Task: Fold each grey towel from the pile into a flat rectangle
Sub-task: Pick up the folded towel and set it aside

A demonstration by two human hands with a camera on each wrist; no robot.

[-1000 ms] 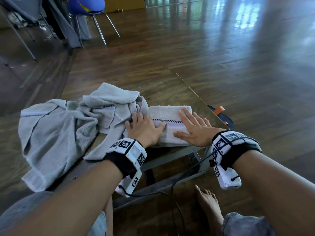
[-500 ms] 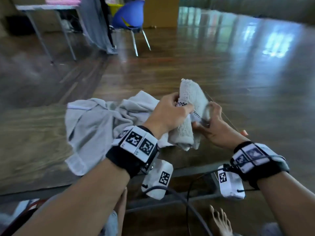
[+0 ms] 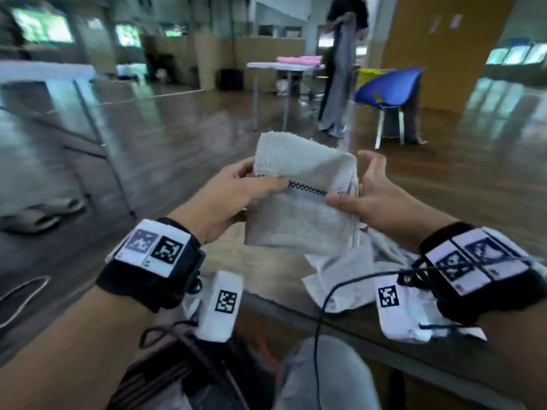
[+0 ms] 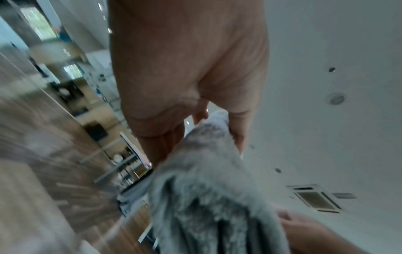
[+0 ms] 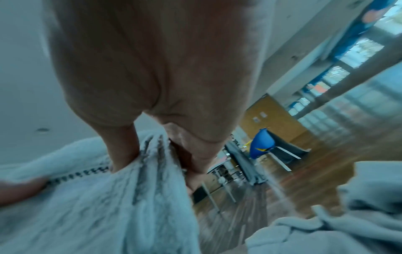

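Observation:
A folded grey towel (image 3: 302, 202) with a black-and-white checked stripe hangs upright in the air in front of me, clear of the table. My left hand (image 3: 236, 193) pinches its left edge, thumb on the front and fingers behind. My right hand (image 3: 358, 193) pinches the right edge, thumb on the front. In the left wrist view the towel (image 4: 206, 197) runs between thumb and fingers; the right wrist view shows its stacked layers (image 5: 108, 206). The pile of loose grey towels (image 3: 355, 279) lies on the wooden table (image 3: 266, 270) below my right wrist.
A blue chair (image 3: 387, 93) stands on the floor beyond. Farther back is a white table (image 3: 284, 66) with pink cloth, beside a standing person (image 3: 343, 54) holding up a grey cloth. A table leg (image 3: 100, 137) stands at left, with sandals (image 3: 38, 214) on the floor. A cable (image 3: 334, 294) crosses the table edge.
The folded towel left the table: both hands pressed it flat, then picked it up and raised it upright. My head turned up and left, so the pile now sits lower right.

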